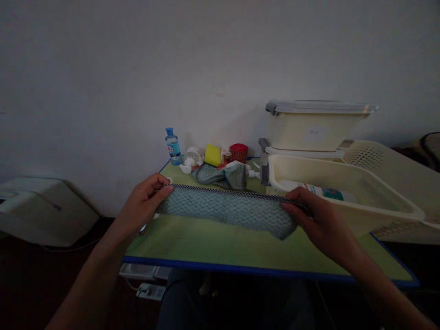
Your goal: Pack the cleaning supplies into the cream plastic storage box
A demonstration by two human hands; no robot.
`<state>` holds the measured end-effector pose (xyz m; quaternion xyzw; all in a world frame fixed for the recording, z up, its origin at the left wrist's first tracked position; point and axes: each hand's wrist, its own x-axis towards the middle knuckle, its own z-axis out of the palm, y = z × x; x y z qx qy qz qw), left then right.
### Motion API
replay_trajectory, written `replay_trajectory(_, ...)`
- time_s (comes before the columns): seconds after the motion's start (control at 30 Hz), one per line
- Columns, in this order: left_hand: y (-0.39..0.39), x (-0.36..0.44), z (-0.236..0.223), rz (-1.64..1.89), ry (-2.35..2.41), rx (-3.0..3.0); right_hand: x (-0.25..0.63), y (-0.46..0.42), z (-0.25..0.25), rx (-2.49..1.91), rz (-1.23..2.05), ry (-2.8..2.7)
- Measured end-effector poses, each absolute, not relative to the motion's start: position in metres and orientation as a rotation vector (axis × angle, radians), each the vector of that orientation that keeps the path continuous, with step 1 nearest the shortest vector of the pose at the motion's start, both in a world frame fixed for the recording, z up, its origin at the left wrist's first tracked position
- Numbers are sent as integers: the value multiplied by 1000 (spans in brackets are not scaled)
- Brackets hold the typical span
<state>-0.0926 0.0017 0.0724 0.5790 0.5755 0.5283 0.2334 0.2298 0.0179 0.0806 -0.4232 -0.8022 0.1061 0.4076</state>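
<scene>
A grey-blue cleaning cloth (223, 208) with a zigzag texture and a dark checked edge is stretched between my hands above the table. My left hand (149, 195) pinches its upper left corner between thumb and fingers. At the upper right corner, my right hand (314, 220) grips the same edge. The cloth hangs down from that taut edge, its lower right corner dipping lowest. Behind it lies another crumpled grey cloth (220, 175) on the green table top (213, 245).
Along the wall stand a blue bottle (173, 147), a clear pump bottle (192, 158), a yellow sponge (212, 155) and a red-topped round container (238, 153). To the right, an open cream bin (388, 201) holds a white bottle (330, 192); a lidded box (309, 128) is behind it.
</scene>
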Motion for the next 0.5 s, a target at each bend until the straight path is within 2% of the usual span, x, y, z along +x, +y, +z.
replay_trajectory(0.1, 3, -91, 69, 1458, 1618, 1587, 232, 22, 79, -1053, 366, -1998)
replay_trajectory(0.2, 6, -94, 62, 1429, 1627, 1624, 236, 25, 78, -1067, 666, -2051)
replay_trajectory(0.27, 8, -97, 59, 1424, 1662, 1694, 236, 24, 78, -1092, 744, -2060)
replay_trajectory(0.43, 8, -97, 62, 1815, 1821, 1864, 225, 19, 78, -947, 83, -1910)
replay_trajectory(0.5, 4, -97, 61, 1835, 1872, 1925, 223, 19, 71, -841, -24, -1992)
